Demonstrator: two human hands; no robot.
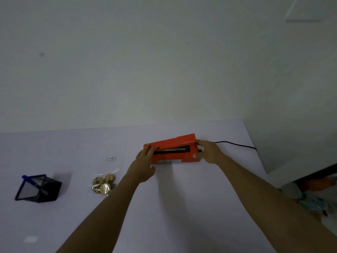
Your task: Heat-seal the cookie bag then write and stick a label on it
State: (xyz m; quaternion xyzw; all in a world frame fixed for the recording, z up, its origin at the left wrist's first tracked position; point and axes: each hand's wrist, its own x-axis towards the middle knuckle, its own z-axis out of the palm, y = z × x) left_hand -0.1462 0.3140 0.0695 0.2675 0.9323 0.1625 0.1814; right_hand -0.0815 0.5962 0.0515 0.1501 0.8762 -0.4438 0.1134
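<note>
Both my hands clamp sealer point(173, 149) ends, left hand point(145, 161), right hand point(207, 152); cookie bag point(104, 181) lies left, nearer left hand, toward desk's point(182, 207) near edge.

White desk point(182, 207) carries: orange heat sealer point(175, 149) with black cord point(237, 144), clear cookie bag point(104, 182), dark pen holder point(39, 189), small white label point(31, 239) at near left.

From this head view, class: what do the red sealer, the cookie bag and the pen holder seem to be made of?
Red sealer: smooth, slightly glossy casing, painted metal or plastic; the picture cannot settle which. Cookie bag: thin clear plastic film, since the cookies show through and it glints. Pen holder: dark, see-through sides, probably wire mesh.
</note>
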